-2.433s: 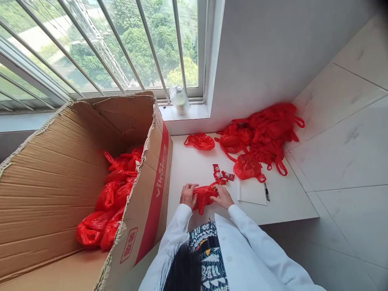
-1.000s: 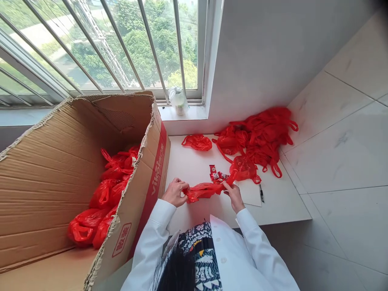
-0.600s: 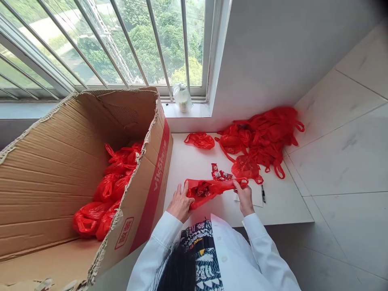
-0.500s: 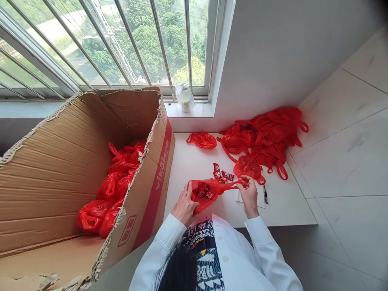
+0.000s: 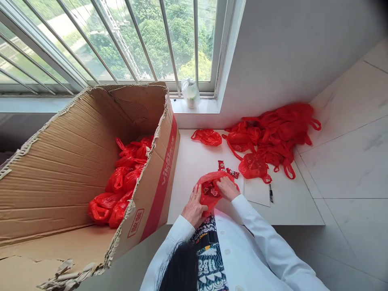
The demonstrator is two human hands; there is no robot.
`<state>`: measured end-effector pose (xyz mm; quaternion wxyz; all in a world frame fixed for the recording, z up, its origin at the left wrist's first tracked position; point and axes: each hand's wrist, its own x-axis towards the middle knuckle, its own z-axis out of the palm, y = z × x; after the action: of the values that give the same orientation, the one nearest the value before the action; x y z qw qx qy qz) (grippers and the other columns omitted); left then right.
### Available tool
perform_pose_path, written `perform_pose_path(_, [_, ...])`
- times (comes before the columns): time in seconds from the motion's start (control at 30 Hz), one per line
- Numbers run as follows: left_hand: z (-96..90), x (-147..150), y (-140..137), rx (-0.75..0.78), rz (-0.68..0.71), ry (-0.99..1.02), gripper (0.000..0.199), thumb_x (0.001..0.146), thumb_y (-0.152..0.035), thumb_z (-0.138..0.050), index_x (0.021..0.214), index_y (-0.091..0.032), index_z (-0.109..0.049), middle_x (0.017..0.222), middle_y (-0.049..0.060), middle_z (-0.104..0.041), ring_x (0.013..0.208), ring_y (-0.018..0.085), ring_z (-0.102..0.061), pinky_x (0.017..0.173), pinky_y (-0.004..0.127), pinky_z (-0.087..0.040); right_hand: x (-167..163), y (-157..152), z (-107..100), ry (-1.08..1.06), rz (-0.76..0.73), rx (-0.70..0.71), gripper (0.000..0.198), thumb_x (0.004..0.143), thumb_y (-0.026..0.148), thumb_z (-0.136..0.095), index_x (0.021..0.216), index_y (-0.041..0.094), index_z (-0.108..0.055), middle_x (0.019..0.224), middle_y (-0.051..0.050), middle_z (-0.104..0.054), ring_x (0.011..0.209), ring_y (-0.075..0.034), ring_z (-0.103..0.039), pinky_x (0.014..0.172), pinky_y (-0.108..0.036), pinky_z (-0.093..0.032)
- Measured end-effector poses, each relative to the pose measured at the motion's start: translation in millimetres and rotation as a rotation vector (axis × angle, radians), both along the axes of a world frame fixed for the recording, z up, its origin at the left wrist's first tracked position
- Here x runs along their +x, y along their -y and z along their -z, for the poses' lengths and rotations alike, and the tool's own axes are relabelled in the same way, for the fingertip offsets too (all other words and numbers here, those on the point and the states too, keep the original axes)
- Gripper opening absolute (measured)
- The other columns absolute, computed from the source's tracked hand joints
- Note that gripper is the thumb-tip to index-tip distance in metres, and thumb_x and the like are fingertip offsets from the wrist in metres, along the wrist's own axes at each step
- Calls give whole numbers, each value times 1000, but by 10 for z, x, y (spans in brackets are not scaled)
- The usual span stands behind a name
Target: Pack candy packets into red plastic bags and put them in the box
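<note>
A red plastic bag [image 5: 209,202] is held with its mouth facing up at the table's front edge, several wrapped candies [image 5: 211,189] showing inside. My left hand [image 5: 195,206] grips the bag's left rim, thumb toward the front and fingers along the side. At the bag's right side, my right hand [image 5: 228,188] dips in with its fingers bent. Their tips are hidden, so what they pinch cannot be made out. Just beyond the bag lie loose wrapped candies [image 5: 233,173] on the white table [image 5: 186,169].
Left of the table stands a tall cardboard box [image 5: 154,173] with filled red bags [image 5: 117,180] inside. A heap of red bags [image 5: 281,125] lies at the back right. Notepad [image 5: 257,192] and pen [image 5: 271,194] sit right. A bagged cup [image 5: 190,95] stands on the sill.
My right hand has let go of the bag's stretched handle and moved left into the bag's mouth. The bag opening is wider. The view has shifted slightly.
</note>
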<state>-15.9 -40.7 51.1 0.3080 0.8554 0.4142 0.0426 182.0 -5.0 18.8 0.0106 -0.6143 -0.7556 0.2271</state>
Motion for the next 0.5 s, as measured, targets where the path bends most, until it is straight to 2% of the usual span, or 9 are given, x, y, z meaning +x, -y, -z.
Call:
perform_pose_path(0.07, [41,-28,46,3,-47,-26,6,68,-12,-67,62,-12,-64,153,8,-4,137,42,-6,107,56,-29,128,7,100,118,-67,7,42,58,9,-68,99,10,-65,104,-21,-60,101,-33,-51,90,-43,-36])
perform_pose_path(0.13, [15,-52,62,4,-70,-50,5,68,-12,-67,64,-12,-64,154,8,-2,137,42,-4,107,56,-27,196,38,109,210,-149,-53,50,49,15,-76,98,9,-65,111,-22,-57,107,-35,-48,95,-43,-33])
perform_pose_path(0.2, [-55,-71,44,7,-79,-58,6,69,-14,-68,65,-12,-64,154,8,0,137,41,-2,109,54,-25,169,69,95,267,-186,-141,49,47,17,-78,94,10,-67,112,-21,-58,113,-36,-44,99,-44,-30])
perform_pose_path(0.3, [-143,-99,-22,10,-91,-58,9,69,-17,-70,65,-12,-63,154,7,4,137,42,-4,108,55,-26,-12,70,120,176,-90,-258,24,64,12,-67,88,12,-69,98,-19,-65,110,-35,-49,96,-45,-34])
perform_pose_path(0.37, [-157,-120,-71,22,-84,-57,8,68,-13,-70,66,-12,-63,154,6,6,137,42,-5,108,55,-27,-166,30,179,67,-10,-276,24,80,11,-49,95,13,-68,93,-18,-66,103,-32,-55,89,-44,-39])
perform_pose_path(0.43, [-147,-138,-111,39,-71,-59,7,67,-9,-69,66,-12,-62,154,6,6,137,41,-4,107,55,-28,-307,-30,263,-41,46,-247,33,87,13,-38,110,15,-61,105,-18,-63,104,-28,-55,89,-42,-40])
perform_pose_path(0.5, [-135,-150,-136,53,-72,-66,8,67,-9,-69,66,-12,-61,154,6,5,136,42,-3,107,56,-28,-416,-82,362,-199,139,-220,34,88,14,-37,116,16,-56,119,-18,-57,110,-26,-52,93,-42,-37])
